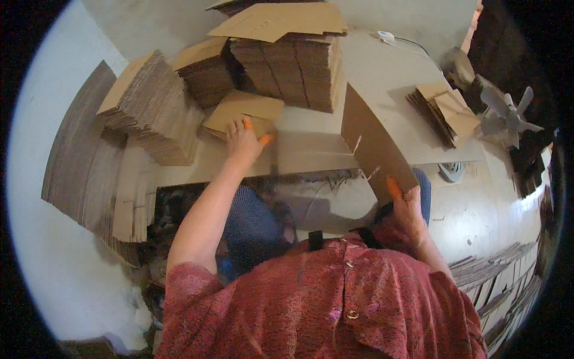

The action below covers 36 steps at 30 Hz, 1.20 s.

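Observation:
My left hand (pixel 242 142) lies on a low pile of small cardboard pieces (pixel 254 105), its fingers stretched over the top and the thumb apart. Orange covers show on the thumb and one finger. Near my right knee, my right hand (pixel 408 209) is closed on the near end of a long cardboard sheet (pixel 378 143), with an orange cover on one digit. The sheet stands tilted on edge and reaches away over the table (pixel 388 78). Two pale slits or marks show in it.
Tall cardboard stacks (pixel 284 66) stand behind my left hand, with another stack (pixel 146 110) at the left. A smaller pile (pixel 448 110) lies at the right, beside a grey fan (pixel 508 116). A white device with a cord (pixel 385 37) rests at the back.

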Available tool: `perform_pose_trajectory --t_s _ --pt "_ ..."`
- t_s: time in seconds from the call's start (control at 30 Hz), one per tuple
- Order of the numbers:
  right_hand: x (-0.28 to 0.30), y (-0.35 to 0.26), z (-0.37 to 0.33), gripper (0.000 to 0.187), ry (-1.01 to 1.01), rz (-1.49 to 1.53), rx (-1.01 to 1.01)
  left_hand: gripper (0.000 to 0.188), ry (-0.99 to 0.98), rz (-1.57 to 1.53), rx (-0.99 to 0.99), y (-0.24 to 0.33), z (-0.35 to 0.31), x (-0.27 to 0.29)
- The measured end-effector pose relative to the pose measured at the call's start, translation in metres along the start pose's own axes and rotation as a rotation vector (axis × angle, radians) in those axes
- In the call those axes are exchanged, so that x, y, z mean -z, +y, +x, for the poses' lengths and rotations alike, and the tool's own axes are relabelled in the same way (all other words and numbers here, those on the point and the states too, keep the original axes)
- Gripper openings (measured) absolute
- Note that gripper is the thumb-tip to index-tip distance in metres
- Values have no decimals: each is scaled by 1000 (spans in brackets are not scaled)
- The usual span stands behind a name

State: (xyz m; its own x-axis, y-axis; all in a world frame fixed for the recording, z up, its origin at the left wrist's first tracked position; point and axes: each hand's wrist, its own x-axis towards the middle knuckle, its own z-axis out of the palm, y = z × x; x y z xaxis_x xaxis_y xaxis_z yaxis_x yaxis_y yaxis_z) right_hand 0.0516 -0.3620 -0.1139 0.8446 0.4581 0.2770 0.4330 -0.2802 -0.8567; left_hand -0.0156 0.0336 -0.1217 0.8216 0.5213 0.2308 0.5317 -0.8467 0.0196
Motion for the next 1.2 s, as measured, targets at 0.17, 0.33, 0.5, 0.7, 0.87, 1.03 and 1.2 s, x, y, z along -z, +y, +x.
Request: perform_pose_trajectory --t_s 0.17,0.33,0.5,0.7,0.87,1.03,1.2 --pt "9 -29 9 22 -35 -62 39 47 -129 48 -91 -8 5 -6" --pt "9 -12 4 27 64 -271 -45 35 -143 -101 -52 -10 13 13" --pt "5 -52 0 23 63 57 -103 23 59 -260 46 -25 6 30" --pt "15 -66 -22 23 202 246 151 23 176 -357 -128 10 -7 77" --pt "30 -86 -10 19 301 298 321 26 -11 -903 -235 97 -38 121" --pt "34 -83 12 18 196 287 281 32 -321 -863 -254 127 -31 99" --pt "41 -78 31 11 267 186 313 26 -271 -666 -389 148 -34 117"
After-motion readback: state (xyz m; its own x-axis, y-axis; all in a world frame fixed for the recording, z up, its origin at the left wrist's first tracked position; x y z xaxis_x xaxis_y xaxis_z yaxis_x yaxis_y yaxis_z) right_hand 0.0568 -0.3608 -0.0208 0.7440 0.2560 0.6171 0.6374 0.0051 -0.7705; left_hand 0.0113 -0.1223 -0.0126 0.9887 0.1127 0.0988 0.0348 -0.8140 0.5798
